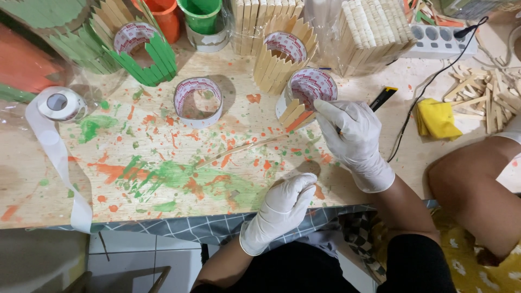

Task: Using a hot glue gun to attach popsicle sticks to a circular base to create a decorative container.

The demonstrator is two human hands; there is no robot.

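Note:
Both my hands wear white gloves. My right hand (351,135) grips the rim of a printed cardboard ring (309,87) tilted on the paint-splattered board (163,173). A few flat wooden sticks (294,113) stand against the ring's near side. My left hand (285,206) rests curled at the board's front edge, and I cannot see anything in it. A long thin stick (244,149) lies on the board between the hands and another bare ring (198,101).
A ring clad in plain sticks (282,54) and one clad in green sticks (142,51) stand behind. Orange and green cups (201,16) sit at the back. A white tape roll (61,104) trails left. A yellow cloth (437,118), loose sticks (483,92) and a power strip (439,39) lie right.

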